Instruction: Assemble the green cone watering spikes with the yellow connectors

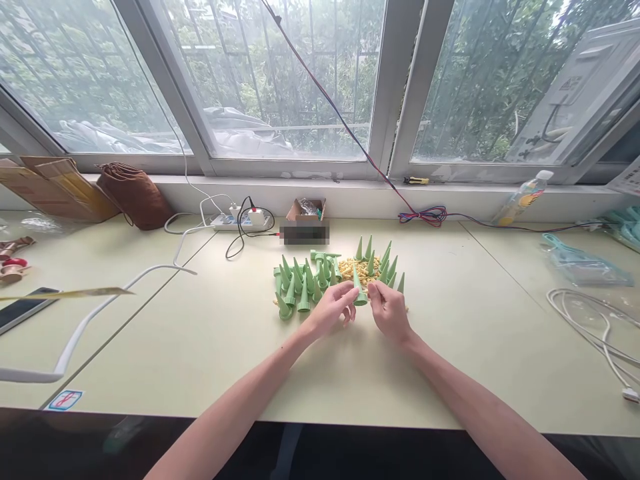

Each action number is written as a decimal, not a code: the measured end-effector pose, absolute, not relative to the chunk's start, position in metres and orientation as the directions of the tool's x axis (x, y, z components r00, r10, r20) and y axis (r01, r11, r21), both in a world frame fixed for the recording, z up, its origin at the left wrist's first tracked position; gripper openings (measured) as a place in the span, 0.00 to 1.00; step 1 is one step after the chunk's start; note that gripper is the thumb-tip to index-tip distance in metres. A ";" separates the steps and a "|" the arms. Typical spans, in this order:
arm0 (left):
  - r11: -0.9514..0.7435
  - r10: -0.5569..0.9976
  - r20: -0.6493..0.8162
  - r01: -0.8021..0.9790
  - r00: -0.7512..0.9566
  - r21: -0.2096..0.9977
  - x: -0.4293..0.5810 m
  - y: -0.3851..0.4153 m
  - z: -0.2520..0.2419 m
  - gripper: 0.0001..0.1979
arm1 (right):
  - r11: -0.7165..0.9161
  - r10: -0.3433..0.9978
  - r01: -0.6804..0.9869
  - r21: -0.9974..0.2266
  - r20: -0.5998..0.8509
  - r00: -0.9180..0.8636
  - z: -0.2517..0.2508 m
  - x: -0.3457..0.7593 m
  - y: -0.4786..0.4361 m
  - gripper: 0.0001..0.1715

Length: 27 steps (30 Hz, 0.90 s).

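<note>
My left hand (336, 305) grips a green plastic cone (359, 293) with a wider ribbed base, its tip pointing up. Just right of it, my right hand (389, 308) is closed with thumb and fingers pinched together. Whatever the pinch may hold is too small to make out. Several more green cones (303, 297) stand close together left of my left hand, a few lying on their sides. Behind my hands lies a pile of small yellowish pieces (357, 269). Other green cones (391, 270) stand along the right side of that pile.
Behind the pile sits a small open cardboard box (306, 210). A power strip (243, 220) with cables lies back left, near a brown pouch (135, 195). A phone (25, 308) rests far left. To the right are a bottle (525, 199) and a coiled white cable (595, 327).
</note>
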State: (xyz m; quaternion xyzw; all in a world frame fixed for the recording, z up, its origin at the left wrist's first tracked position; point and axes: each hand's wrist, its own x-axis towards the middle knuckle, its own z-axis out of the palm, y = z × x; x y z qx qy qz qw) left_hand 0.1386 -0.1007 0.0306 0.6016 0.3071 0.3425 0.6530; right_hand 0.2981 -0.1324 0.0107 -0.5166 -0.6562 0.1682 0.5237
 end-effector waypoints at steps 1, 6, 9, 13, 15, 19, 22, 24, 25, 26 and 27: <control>0.008 0.820 0.032 -0.067 0.571 0.998 0.139 -0.101 0.031 0.21 | 0.407 0.855 0.499 -0.765 0.511 0.086 0.010 0.298 -0.132 0.24; -0.140 0.813 0.124 -0.016 0.569 0.990 0.138 -0.101 0.030 0.21 | 0.391 0.866 0.486 -0.782 0.491 0.093 0.010 0.298 -0.132 0.22; -0.211 0.808 0.163 0.019 0.567 0.977 0.138 -0.100 0.027 0.21 | 0.387 0.867 0.490 -0.781 0.489 0.094 0.010 0.298 -0.131 0.22; -0.302 0.796 0.232 0.034 0.559 0.953 0.137 -0.100 0.025 0.20 | 0.394 0.862 0.495 -0.775 0.498 0.093 0.009 0.299 -0.131 0.22; -0.369 0.782 0.284 0.046 0.554 0.928 0.137 -0.100 0.024 0.18 | 0.393 0.861 0.499 -0.772 0.499 0.094 0.008 0.299 -0.131 0.22; -0.515 0.762 0.387 0.125 0.520 0.848 0.137 -0.100 0.021 0.15 | 0.388 0.862 0.501 -0.773 0.497 0.101 0.005 0.299 -0.130 0.23; -0.596 0.754 0.455 0.200 0.475 0.778 0.140 -0.100 0.019 0.14 | 0.380 0.862 0.505 -0.775 0.495 0.110 0.005 0.297 -0.130 0.23; -0.605 0.760 0.474 0.217 0.445 0.766 0.141 -0.101 0.019 0.15 | 0.371 0.863 0.503 -0.781 0.490 0.125 0.007 0.296 -0.131 0.24; -0.594 0.770 0.471 0.214 0.429 0.776 0.142 -0.102 0.020 0.16 | 0.364 0.863 0.500 -0.786 0.486 0.136 0.009 0.296 -0.132 0.24; -0.574 0.785 0.461 0.207 0.413 0.792 0.142 -0.103 0.020 0.18 | 0.356 0.864 0.497 -0.792 0.481 0.148 0.010 0.296 -0.132 0.24; -0.547 0.804 0.445 0.198 0.394 0.813 0.142 -0.103 0.021 0.21 | 0.348 0.864 0.494 -0.797 0.477 0.160 0.011 0.296 -0.133 0.24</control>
